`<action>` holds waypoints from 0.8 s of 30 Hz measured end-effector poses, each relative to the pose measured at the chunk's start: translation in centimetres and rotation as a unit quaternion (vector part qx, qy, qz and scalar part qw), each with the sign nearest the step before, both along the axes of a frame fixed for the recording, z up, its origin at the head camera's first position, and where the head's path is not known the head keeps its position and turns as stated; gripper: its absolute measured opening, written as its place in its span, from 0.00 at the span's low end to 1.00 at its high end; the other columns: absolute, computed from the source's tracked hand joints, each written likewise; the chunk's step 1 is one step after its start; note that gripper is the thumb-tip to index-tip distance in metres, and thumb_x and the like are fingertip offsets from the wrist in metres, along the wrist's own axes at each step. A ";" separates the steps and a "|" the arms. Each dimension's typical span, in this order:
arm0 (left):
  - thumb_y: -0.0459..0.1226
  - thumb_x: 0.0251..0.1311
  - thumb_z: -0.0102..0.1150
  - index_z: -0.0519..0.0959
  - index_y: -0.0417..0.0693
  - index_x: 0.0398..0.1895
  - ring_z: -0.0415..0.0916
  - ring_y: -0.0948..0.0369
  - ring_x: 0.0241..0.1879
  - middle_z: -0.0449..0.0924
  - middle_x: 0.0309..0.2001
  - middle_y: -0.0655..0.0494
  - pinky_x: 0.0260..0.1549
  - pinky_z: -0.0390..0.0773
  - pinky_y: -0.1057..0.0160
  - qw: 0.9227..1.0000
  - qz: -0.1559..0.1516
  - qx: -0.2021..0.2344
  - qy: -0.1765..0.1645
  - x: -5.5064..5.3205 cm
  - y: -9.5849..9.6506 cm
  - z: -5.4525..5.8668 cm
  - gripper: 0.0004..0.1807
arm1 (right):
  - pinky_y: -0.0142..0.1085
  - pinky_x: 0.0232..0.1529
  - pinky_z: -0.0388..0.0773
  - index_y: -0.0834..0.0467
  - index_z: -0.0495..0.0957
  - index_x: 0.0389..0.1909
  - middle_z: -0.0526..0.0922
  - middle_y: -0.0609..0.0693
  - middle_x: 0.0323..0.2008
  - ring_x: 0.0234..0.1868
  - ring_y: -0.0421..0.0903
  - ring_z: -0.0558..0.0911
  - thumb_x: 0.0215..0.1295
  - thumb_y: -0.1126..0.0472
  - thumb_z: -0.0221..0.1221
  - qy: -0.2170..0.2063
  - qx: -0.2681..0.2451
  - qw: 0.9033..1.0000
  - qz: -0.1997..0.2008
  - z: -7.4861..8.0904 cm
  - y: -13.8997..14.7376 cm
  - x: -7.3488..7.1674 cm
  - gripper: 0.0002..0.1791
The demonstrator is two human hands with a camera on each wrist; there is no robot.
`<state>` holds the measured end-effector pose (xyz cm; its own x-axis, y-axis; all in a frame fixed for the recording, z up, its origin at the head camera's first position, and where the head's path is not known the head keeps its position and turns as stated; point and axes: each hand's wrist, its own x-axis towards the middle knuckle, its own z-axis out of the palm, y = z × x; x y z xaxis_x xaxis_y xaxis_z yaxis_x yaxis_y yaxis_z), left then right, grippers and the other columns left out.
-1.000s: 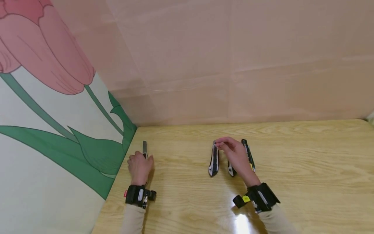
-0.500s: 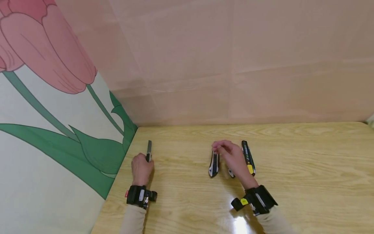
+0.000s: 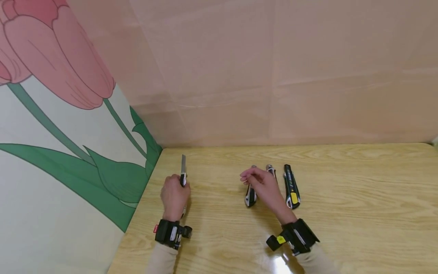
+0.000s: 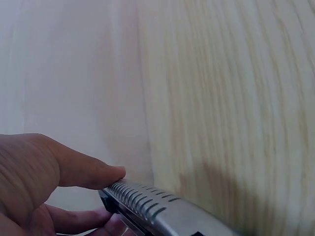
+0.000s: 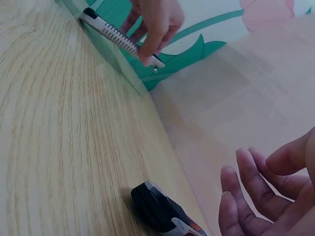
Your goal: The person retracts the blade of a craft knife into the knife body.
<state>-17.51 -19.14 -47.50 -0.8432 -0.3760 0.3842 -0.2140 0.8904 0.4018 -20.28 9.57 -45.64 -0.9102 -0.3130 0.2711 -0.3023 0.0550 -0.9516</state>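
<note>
My left hand (image 3: pixel 175 198) grips a utility knife (image 3: pixel 183 179) at the left of the table, its metal blade pointing away from me. Up close in the left wrist view, thumb and fingers pinch the knife's ribbed grey metal body (image 4: pixel 162 209). My right hand (image 3: pixel 268 192), fingers loosely bent and holding nothing, hangs over two more utility knives. It partly covers a black and silver knife (image 3: pixel 251 198) and hides most of a middle knife (image 3: pixel 270 169). In the right wrist view a knife's dark end (image 5: pixel 156 209) lies below the right fingers (image 5: pixel 256 191).
Right of that hand lies a black utility knife with a yellow part (image 3: pixel 291 186). The wood-grain table (image 3: pixel 362 198) meets a plain pinkish backdrop (image 3: pixel 219 76) behind and a tulip-printed sheet (image 3: pixel 68 125) on the left.
My left hand has shifted right with its knife. The right hand has drifted slightly left, so the middle knife's far end and the whole yellow-marked knife now show.
</note>
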 end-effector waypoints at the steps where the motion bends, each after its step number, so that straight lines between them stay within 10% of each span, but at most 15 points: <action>1: 0.39 0.50 0.63 0.75 0.44 0.30 0.66 0.57 0.22 0.68 0.27 0.53 0.16 0.69 0.57 1.000 0.001 0.000 0.003 0.0 0.1 0.1 0.10 | 0.45 0.38 0.77 0.63 0.76 0.39 0.79 0.63 0.37 0.38 0.59 0.77 0.68 0.65 0.49 0.001 -0.001 1.000 0.000 0.0 -0.1 0.0 0.08; 13: 0.44 0.49 0.65 0.77 0.46 0.37 0.67 0.62 0.24 0.74 0.33 0.54 0.18 0.69 0.60 0.992 -0.052 0.010 0.110 0.2 2.5 3.0 0.15 | 0.42 0.34 0.79 0.66 0.75 0.41 0.79 0.63 0.37 0.36 0.58 0.78 0.68 0.65 0.49 0.010 -0.023 0.999 0.030 0.6 -1.4 0.0 0.10; 24: 0.45 0.47 0.67 0.76 0.50 0.37 0.65 0.71 0.19 0.73 0.34 0.59 0.18 0.69 0.67 0.981 -0.163 0.045 0.100 -0.3 8.5 3.5 0.16 | 0.50 0.39 0.77 0.63 0.73 0.46 0.78 0.64 0.42 0.39 0.60 0.78 0.70 0.63 0.46 -0.027 -0.055 0.995 0.074 1.4 -2.7 0.2 0.11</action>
